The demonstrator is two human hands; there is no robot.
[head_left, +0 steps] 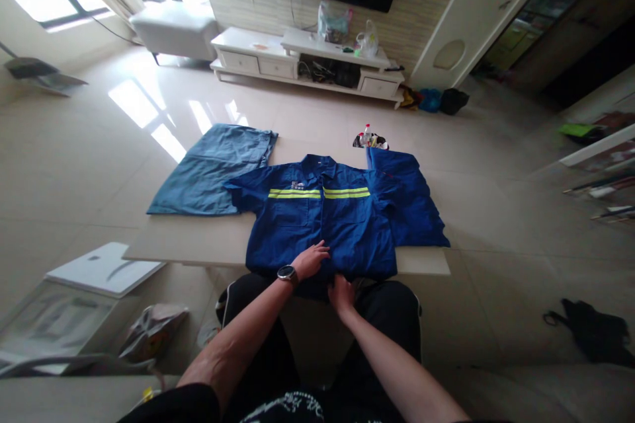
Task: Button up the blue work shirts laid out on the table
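A dark blue short-sleeved work shirt (342, 231) lies front up on the table, collar away from me, with yellow reflective stripes across the chest. My left hand (311, 260), with a watch on its wrist, rests on the lower front of the shirt, fingers stretched out. At the shirt's hem, right of the middle, my right hand (342, 292) has its fingers curled on the cloth; its fingertips are partly hidden. Under the left sleeve is a pile of lighter blue cloth (198, 175). Darker blue folded cloth (419, 211) lies at the right, touching the shirt's sleeve.
The pale table (183, 241) stands before my knees. A bottle (367, 134) shows beyond its far edge. To the left are a white box (106, 269) and a plastic bag (156, 330). A low TV cabinet (258, 65) and a grey bench (174, 30) stand farther back.
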